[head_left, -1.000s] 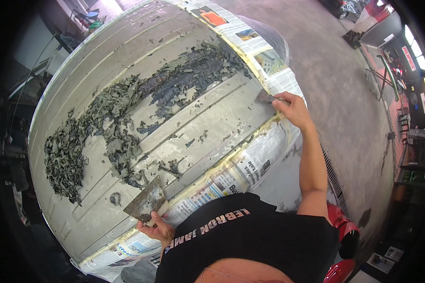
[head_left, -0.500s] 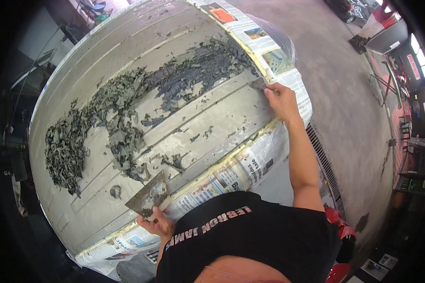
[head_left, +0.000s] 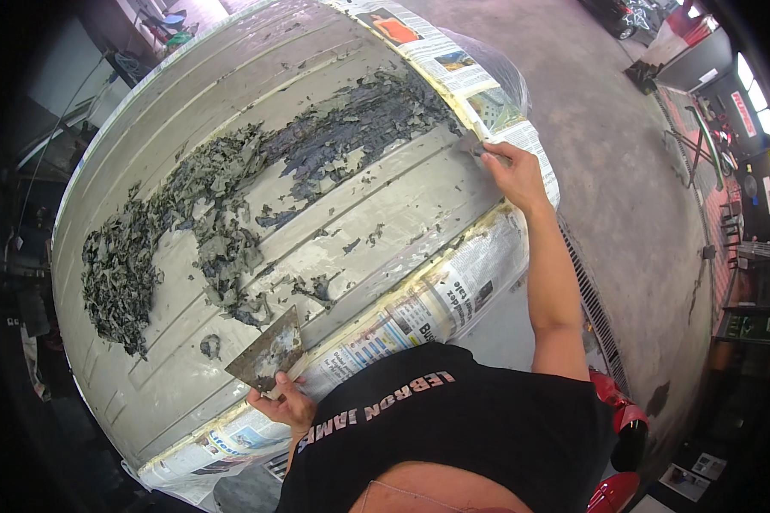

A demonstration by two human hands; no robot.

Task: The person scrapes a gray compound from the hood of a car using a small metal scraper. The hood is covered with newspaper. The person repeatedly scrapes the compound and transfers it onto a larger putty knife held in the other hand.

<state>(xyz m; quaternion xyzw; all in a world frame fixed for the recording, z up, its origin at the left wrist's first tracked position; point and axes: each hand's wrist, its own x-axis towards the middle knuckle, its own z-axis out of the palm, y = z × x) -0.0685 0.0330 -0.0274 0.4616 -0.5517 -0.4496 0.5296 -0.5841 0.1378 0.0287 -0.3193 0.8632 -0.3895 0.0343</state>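
A broad ribbed vehicle roof fills the middle, its surface beige-grey with scraped patches. Dark, crumpled paint flakes lie over it in a long curved heap. At the roof's near edge my left hand grips a flat, stained scraper plate, thumb on its face. Out to the right, my right hand pinches a small scraper, its blade against the roof beside the taped border. Part of that tool is hidden by my fingers.
Newspaper held by yellowish masking tape borders the roof on the near and right sides. Beyond lies a concrete floor with a drain grate. Something red and shiny stands behind my right elbow.
The small scraper and my right hand have shifted only slightly at the right edge. My left hand keeps its place, with the plate tilted a little differently. The view has moved slightly.
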